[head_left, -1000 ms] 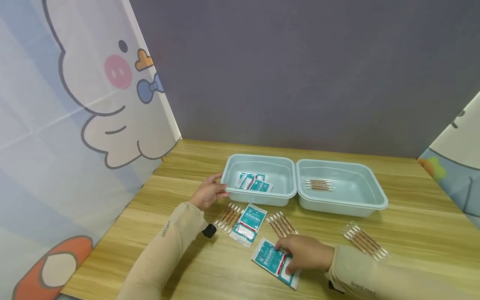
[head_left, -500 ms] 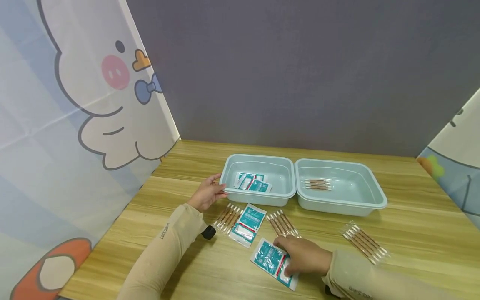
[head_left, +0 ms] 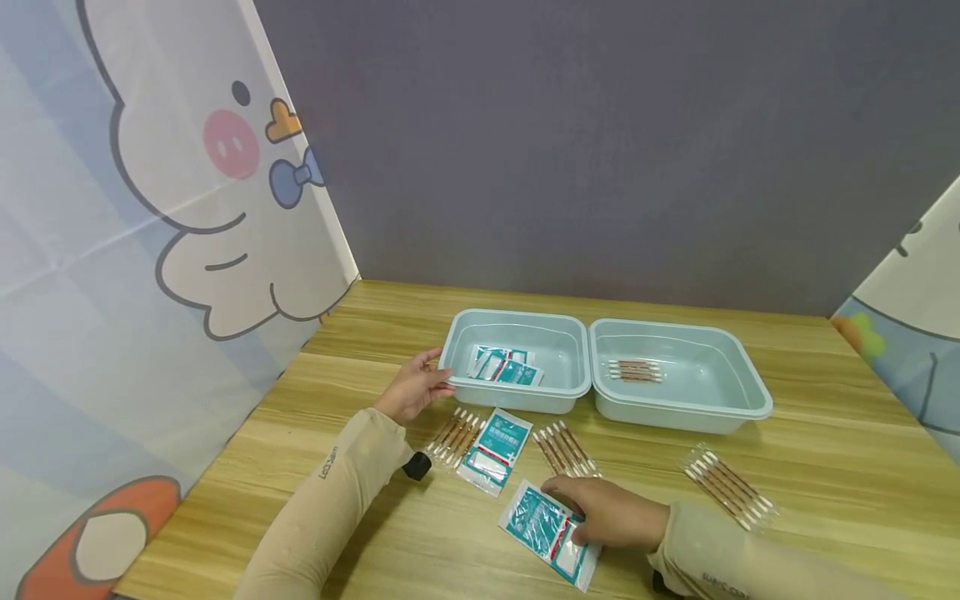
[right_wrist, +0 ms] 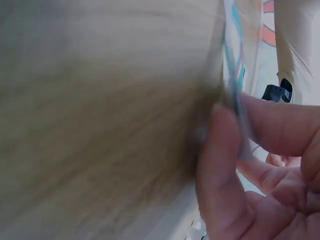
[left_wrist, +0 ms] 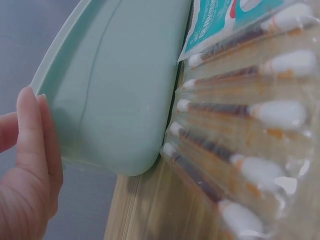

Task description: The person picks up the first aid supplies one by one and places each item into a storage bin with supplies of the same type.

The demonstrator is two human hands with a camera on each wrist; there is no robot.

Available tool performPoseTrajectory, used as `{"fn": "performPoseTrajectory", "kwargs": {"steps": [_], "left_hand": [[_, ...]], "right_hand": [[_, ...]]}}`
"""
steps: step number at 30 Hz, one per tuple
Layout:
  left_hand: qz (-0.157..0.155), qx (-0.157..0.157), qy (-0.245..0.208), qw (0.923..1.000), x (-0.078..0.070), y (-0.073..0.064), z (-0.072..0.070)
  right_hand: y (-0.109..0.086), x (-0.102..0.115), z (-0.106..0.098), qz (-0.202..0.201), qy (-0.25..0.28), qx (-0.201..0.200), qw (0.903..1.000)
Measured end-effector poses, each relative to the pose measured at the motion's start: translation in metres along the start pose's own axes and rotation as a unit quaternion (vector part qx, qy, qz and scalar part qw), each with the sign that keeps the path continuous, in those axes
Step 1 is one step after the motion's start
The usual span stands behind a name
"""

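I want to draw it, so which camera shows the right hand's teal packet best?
The head view: there the teal packet shows its printed front, partly covered by the right hand. The right wrist view shows it blurry, nearly edge-on and pinched. The left wrist view doesn't show it; another packet appears there.

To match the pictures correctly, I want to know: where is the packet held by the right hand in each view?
Head: teal-and-white packet below and right of centre, in the right hand.
Left wrist: not in it; a different packet shows at top.
Right wrist: nearly edge-on, upper half, right of centre.
Shared landmark: wooden table.
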State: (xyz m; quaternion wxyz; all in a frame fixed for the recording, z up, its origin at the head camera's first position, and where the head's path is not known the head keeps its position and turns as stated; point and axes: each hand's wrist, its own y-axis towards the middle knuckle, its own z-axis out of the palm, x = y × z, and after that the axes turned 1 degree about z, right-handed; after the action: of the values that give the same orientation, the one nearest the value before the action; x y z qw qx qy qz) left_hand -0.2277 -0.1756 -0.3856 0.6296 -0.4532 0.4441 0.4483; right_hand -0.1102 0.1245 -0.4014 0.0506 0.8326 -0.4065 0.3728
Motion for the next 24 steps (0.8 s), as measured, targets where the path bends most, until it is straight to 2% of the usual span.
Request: {"fn": "performPoseTrajectory", "kwargs": {"steps": [5, 10, 15, 24], "left_hand": [[0.003, 0.002, -0.003, 1.0, 0.001, 0.0, 0.0], [0.002, 0.001, -0.005, 1.0, 0.001, 0.0, 0.0], [0.002, 0.003, -0.006, 1.0, 0.0, 0.0, 0.0], [0.0, 0.006, -0.01, 0.9999, 0.0, 0.0, -0.001]], "right_hand": [[-0.002, -0.003, -0.003, 0.009, 0.079, 0.017, 0.9967], [-0.001, -0.006, -0.009, 0.013, 0.162, 0.033, 0.9861], [0.001, -0.009, -0.017, -0.012, 0.175, 0.027, 0.9841], [0.003, -0.001, -0.033, -0.014, 0.174, 0.008, 0.9846]]}}
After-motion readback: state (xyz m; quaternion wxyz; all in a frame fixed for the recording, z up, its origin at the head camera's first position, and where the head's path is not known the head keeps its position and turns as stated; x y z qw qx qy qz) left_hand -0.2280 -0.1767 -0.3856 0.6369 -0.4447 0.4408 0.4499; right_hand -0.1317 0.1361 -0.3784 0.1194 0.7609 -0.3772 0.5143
